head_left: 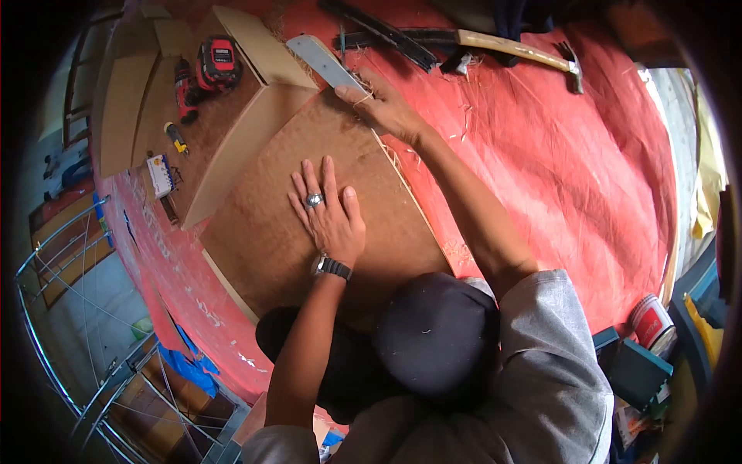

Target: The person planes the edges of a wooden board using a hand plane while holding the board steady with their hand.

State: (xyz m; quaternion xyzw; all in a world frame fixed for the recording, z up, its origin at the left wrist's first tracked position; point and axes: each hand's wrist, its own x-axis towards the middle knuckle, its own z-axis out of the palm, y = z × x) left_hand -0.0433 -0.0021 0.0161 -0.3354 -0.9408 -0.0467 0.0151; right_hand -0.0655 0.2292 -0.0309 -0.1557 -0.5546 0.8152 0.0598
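Observation:
My left hand [336,220], with a ring and a wristwatch, lies flat with fingers spread on a brown wooden board [263,209]. My right hand [386,112] is closed around the near end of a long grey metal tool [323,62] that looks like a hand plane. This tool lies along the board's right edge near its far corner; its underside is hidden. Thin wood shavings [398,158] curl along that edge. Just left of the tool stands an upright panel [251,147], joined to other panels.
Among the panels at left are a red cordless drill [216,66], a small yellow-black tool [176,139] and a small box [160,175]. A hammer [514,48] and dark bars [386,35] lie beyond on the red sheet [556,178]. A can [651,321] is at right; a wire rack [46,309] at left.

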